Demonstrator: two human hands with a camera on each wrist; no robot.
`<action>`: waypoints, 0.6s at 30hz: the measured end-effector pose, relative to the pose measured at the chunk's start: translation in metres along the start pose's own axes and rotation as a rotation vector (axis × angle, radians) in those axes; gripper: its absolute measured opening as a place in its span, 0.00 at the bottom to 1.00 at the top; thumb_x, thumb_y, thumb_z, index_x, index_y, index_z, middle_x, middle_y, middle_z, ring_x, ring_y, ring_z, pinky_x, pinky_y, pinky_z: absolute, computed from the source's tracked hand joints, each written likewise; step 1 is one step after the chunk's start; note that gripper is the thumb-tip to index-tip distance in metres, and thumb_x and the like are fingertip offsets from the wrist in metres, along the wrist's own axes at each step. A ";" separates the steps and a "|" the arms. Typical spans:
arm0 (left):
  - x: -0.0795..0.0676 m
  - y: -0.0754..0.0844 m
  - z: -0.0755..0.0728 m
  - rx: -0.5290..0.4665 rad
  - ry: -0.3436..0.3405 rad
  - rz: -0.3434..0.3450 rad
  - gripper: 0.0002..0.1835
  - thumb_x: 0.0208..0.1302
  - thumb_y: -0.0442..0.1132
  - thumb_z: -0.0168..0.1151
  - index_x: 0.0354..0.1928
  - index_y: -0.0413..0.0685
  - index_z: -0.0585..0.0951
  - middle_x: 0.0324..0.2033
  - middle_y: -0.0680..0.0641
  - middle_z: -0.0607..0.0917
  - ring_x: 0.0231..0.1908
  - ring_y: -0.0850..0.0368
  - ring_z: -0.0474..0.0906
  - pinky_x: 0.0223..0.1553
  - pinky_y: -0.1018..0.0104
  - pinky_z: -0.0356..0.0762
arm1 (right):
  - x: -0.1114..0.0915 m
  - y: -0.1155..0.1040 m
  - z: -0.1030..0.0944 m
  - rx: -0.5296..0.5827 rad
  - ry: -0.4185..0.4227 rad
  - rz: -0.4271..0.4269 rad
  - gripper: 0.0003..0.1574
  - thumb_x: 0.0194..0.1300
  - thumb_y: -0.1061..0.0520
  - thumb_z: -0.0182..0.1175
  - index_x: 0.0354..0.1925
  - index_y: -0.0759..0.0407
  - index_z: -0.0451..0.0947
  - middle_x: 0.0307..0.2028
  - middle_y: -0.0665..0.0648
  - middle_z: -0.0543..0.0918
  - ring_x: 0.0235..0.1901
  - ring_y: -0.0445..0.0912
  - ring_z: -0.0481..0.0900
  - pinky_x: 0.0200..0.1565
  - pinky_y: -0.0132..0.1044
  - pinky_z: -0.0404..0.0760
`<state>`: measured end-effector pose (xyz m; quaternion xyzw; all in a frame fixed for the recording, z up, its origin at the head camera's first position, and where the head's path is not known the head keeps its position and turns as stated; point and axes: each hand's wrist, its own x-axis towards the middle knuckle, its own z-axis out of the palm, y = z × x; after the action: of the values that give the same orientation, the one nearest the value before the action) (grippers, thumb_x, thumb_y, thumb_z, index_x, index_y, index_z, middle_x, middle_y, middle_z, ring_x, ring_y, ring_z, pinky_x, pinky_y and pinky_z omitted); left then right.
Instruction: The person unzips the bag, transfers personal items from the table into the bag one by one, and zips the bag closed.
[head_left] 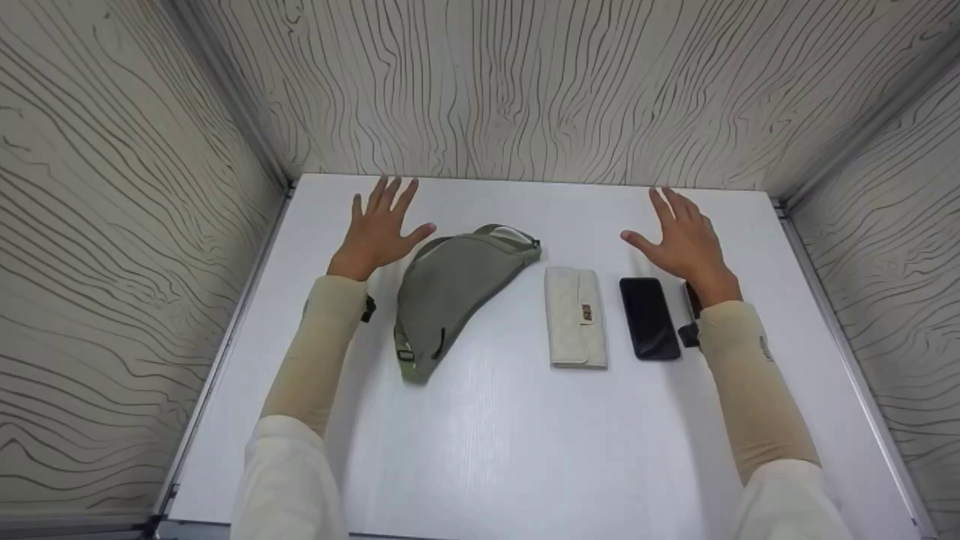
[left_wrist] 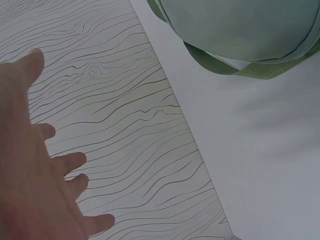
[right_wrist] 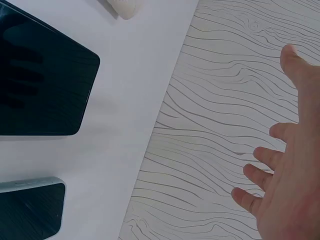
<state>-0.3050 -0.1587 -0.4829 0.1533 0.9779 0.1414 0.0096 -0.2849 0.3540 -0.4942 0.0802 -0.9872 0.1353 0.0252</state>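
Grey-green belt bag [head_left: 457, 292] lies on the counter [head_left: 465, 457] to the left of the cream clasp wallet [head_left: 564, 322], near it but not touching. The person's left hand [head_left: 379, 232], farther left of the wallet and beyond it, has its fingers spread wide and holds nothing. The right hand [head_left: 686, 244], right of the wallet and beyond it, is likewise splayed, its fingers bare of any object.

A slack green strap [left_wrist: 270, 70] bows out from the bag's far side; a thumb or finger could hook that loop and swing the bag round, perhaps into the wallet. The cloth looks soft, so a lift by one end would probably let the other sag. A black phone [head_left: 649, 319] lies right of the wallet, and a pale-edged phone [right_wrist: 32, 212] farther right, partly hidden by the right wrist in the head view; a low sweep of that wrist could knock them, and their glossy faces may slip.

The bag's long axis runs aslant, from a buckle [head_left: 405, 355] at its near end, left of the wallet, to a far tip just beyond the wallet's far left corner. Its bulging edge faces away from the wallet, its hollow edge toward it.
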 end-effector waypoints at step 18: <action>-0.005 0.002 0.005 -0.008 0.159 0.126 0.36 0.79 0.58 0.58 0.79 0.46 0.69 0.69 0.37 0.80 0.71 0.38 0.74 0.68 0.37 0.75 | 0.000 -0.011 0.008 0.027 0.076 -0.024 0.58 0.75 0.27 0.56 0.84 0.57 0.53 0.82 0.66 0.58 0.80 0.67 0.56 0.76 0.70 0.57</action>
<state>-0.2998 -0.1570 -0.4878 0.2027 0.9635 0.1572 -0.0764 -0.2830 0.3419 -0.4994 0.0870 -0.9826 0.1512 0.0631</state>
